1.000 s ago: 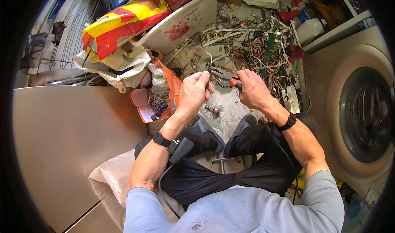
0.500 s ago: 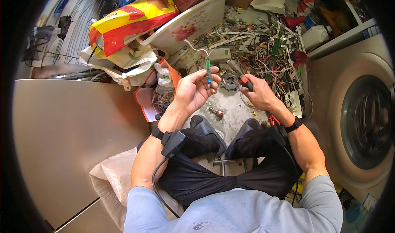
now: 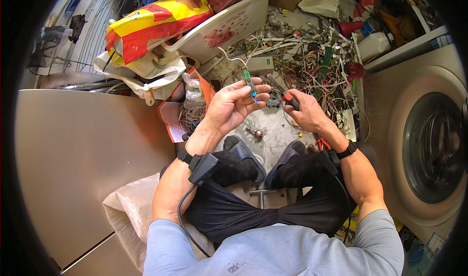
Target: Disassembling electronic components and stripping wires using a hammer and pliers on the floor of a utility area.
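My left hand is turned palm up, with its thumb pressing a narrow green circuit board against the fingers. White wires run from the board's far end, and a blue part sits at its near end. In my right hand is a tool with a red-and-dark handle; its greyish shaft points away and to the left, apart from the board. The exact kind of tool cannot be told. On the floor between my feet and hands lies a small red-and-metal part.
Tangled wires and scrap cover the floor ahead. A white bin and a red-and-yellow bag stand far left. A front-loading washing machine is at right, a beige panel at left. Red-handled pliers lie beside my right forearm.
My left hand has shifted slightly right with the circuit board, its fingers a little straighter and the board tilted more. The right hand keeps its hold on the tool, almost unmoved.
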`<state>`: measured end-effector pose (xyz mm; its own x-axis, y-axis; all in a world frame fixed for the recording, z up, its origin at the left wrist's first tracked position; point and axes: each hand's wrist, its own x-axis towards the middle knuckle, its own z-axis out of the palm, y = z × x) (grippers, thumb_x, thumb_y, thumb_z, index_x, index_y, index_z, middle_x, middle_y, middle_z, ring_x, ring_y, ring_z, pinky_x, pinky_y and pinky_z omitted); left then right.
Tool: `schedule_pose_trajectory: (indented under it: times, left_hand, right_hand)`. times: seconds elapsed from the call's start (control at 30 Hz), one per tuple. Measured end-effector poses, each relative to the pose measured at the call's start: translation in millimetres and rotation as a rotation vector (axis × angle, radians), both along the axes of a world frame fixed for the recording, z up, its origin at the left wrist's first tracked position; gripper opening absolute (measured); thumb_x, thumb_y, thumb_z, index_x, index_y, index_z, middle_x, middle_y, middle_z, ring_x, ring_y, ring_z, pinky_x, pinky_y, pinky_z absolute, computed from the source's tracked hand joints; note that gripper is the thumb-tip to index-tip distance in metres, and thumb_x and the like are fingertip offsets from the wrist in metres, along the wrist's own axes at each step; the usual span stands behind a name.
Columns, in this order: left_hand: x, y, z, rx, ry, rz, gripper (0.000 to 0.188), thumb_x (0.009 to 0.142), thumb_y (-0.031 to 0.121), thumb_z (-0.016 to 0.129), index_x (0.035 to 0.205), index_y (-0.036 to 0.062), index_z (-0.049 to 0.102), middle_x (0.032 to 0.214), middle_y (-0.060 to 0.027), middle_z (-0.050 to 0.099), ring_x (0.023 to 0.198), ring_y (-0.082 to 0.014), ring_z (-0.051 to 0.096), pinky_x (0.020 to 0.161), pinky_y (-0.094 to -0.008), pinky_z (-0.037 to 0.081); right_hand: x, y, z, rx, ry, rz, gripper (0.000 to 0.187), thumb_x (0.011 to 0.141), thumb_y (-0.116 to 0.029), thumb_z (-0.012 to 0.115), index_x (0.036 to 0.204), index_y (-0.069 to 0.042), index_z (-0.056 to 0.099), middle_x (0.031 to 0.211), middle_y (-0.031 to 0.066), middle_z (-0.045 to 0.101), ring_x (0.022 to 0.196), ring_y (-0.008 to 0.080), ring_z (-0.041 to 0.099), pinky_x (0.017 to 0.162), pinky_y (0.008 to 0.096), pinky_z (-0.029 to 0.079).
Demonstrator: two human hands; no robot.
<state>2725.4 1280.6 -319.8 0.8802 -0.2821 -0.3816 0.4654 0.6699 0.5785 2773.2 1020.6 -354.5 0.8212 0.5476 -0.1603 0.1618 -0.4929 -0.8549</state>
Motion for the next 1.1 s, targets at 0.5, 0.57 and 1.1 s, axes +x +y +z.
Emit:
schedule_pose_trajectory:
  times: [0.5, 0.57, 1.1]
  left_hand:
    - [-18.5, 50.6, -14.3, 0.391, 0.07, 0.428, 0.033, 0.095, 0.01, 0.075, 0.124, 0.0041, 0.063, 0.101, -0.0078, 0.074, 0.08, -0.0179, 0.071, 0.066, -0.0309, 0.058]
    - [-11.3, 80.7, -9.0, 0.409, 0.066, 0.559, 0.032, 0.095, 0.008, 0.075, 0.125, 0.0043, 0.062, 0.097, -0.0051, 0.072, 0.076, -0.0169, 0.068, 0.064, -0.0299, 0.056]
    - [36.2, 320.1, 14.4, 0.996, 0.582, 1.376, 0.03, 0.088, 0.011, 0.07, 0.109, -0.011, 0.071, 0.11, -0.0206, 0.073, 0.096, -0.0285, 0.071, 0.083, -0.043, 0.056]
  right_hand:
    - [-2.6, 11.2, 6.2, -0.059, -0.077, 0.029, 0.027, 0.09, -0.01, 0.07, 0.115, -0.002, 0.063, 0.099, 0.0186, 0.071, 0.089, 0.0311, 0.069, 0.083, 0.0386, 0.054]
    - [-2.6, 11.3, 9.1, -0.096, -0.079, 0.013, 0.027, 0.09, -0.01, 0.069, 0.115, -0.002, 0.063, 0.098, 0.0199, 0.07, 0.088, 0.0322, 0.068, 0.083, 0.0395, 0.054]
    - [-9.4, 22.6, 23.4, -0.149, -0.092, 0.071, 0.028, 0.086, -0.009, 0.071, 0.112, -0.002, 0.065, 0.091, 0.0188, 0.067, 0.082, 0.0334, 0.066, 0.078, 0.0401, 0.053]
